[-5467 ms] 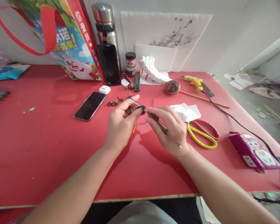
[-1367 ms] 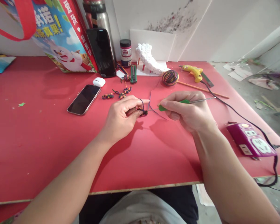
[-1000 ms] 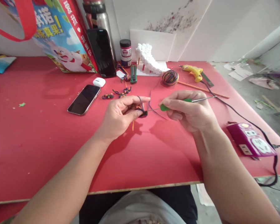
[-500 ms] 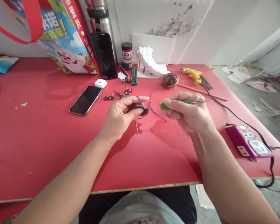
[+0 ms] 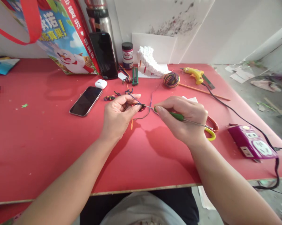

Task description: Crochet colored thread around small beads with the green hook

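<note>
Between thumb and fingers, my left hand (image 5: 118, 117) pinches a small dark multicoloured crochet piece (image 5: 142, 108); much of it is hidden by the fingers. My right hand (image 5: 184, 117) is closed round the green handle of a crochet hook (image 5: 176, 116). The hook's thin metal tip reaches left to the edge of the piece. Blue yarn runs over my left index finger, and a strand (image 5: 151, 97) leads back toward a multicoloured yarn ball (image 5: 171, 80). An orange yarn end (image 5: 131, 124) hangs below my left hand.
Scissors (image 5: 211, 135) with red and yellow handles lie partly behind my right hand. A phone (image 5: 86, 101), white earphone case (image 5: 100, 84), green cutter (image 5: 135, 76) and yellow glue gun (image 5: 194, 75) surround the work. A purple power socket (image 5: 252, 142) with cables sits right.
My right hand has moved slightly down, bringing the hook's tip left to the crochet piece. My left hand has shifted a little left. The scissors' handles have come into view.
</note>
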Motion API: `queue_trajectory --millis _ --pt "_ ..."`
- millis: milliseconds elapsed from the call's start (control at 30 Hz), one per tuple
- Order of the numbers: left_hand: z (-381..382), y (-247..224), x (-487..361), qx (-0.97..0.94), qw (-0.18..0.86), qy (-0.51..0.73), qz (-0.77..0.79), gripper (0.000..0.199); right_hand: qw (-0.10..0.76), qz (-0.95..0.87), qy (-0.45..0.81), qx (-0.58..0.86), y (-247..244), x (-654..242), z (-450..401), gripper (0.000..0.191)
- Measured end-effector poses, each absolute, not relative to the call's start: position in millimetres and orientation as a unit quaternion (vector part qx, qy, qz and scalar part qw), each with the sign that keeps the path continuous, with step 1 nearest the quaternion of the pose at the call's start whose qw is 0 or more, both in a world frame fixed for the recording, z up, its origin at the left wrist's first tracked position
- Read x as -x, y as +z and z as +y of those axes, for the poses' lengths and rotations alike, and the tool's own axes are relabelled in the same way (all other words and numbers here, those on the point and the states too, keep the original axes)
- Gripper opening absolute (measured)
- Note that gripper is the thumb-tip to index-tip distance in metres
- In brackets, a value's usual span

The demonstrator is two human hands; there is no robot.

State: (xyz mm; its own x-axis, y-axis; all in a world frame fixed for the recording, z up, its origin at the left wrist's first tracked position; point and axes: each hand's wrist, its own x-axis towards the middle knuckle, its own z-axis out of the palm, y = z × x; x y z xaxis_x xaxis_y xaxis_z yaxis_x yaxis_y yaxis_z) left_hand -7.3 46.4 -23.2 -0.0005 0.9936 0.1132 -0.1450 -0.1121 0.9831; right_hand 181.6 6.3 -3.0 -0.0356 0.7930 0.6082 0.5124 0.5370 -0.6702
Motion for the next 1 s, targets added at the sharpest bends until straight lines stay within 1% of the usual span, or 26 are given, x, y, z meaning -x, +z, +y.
queue_trajectory --millis 200,333,433,567,667,767,833,900,1000 --pt "43.3 -19.7 7.7 -0.503 0.489 0.556 0.446 0.025 0.524 -0.716 0.132 0.442 -1.3 -178.2 3.3 0.020" --pt "41.6 -15.8 8.3 -0.515 0.485 0.546 0.450 0.026 0.533 -0.682 0.161 0.474 -0.6 -178.4 4.0 0.019" --pt "41.3 -14.1 10.3 -0.558 0.455 0.528 0.450 0.029 0.553 -0.631 0.229 0.493 -1.1 -180.9 6.7 0.015" --pt "42.2 -13.5 14.1 -0.626 0.428 0.501 0.418 0.034 0.555 -0.553 0.374 0.496 1.4 -186.7 13.1 0.017" --pt "42.6 -11.8 16.6 -0.634 0.454 0.489 0.392 0.037 0.564 -0.477 0.476 0.478 5.7 -191.6 19.2 0.018" --pt "42.0 -9.3 18.0 -0.626 0.490 0.484 0.365 0.038 0.558 -0.431 0.530 0.471 8.0 -196.1 24.5 0.019" --pt "41.6 -8.7 17.8 -0.624 0.498 0.483 0.359 0.038 0.557 -0.425 0.534 0.473 7.1 -197.9 26.2 0.019" --pt "41.8 -9.6 16.9 -0.618 0.488 0.490 0.374 0.036 0.568 -0.444 0.506 0.473 4.6 -197.2 25.2 0.017" --pt "43.2 -12.4 15.2 -0.596 0.449 0.517 0.420 0.031 0.586 -0.544 0.372 0.471 -0.7 -190.5 18.1 0.016"
